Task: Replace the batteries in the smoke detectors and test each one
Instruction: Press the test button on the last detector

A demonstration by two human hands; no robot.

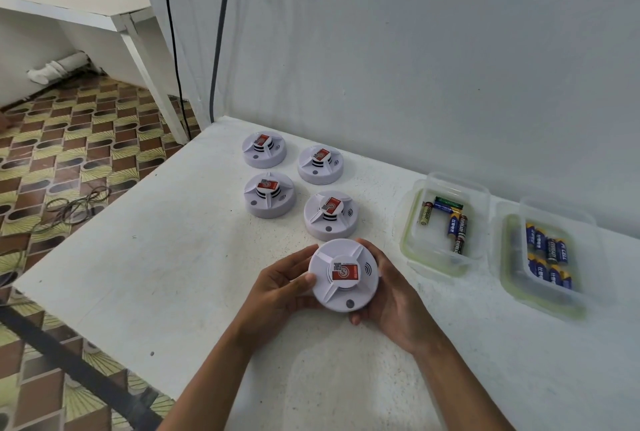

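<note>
A round white smoke detector (pixel 341 292) with a red label on its raised centre is held face up just above the white table. My left hand (pixel 280 287) grips its left rim, thumb on top. My right hand (pixel 391 299) cups its right side and underside. Several more identical detectors stand face up behind it, the nearest (pixel 330 215) just beyond my fingers, others at the back (pixel 264 150). To the right, a clear tray (pixel 412 223) holds several mixed batteries (pixel 459 226), and a second clear tray (pixel 509 257) holds several blue batteries (pixel 549 257).
The white table (pixel 173 257) meets a pale wall (pixel 415 67) at the back and right. Its left edge drops to a patterned tile floor (pixel 69 153) with loose wires (pixel 76 205). Two cables (pixel 218 50) hang down the wall near the table's back corner.
</note>
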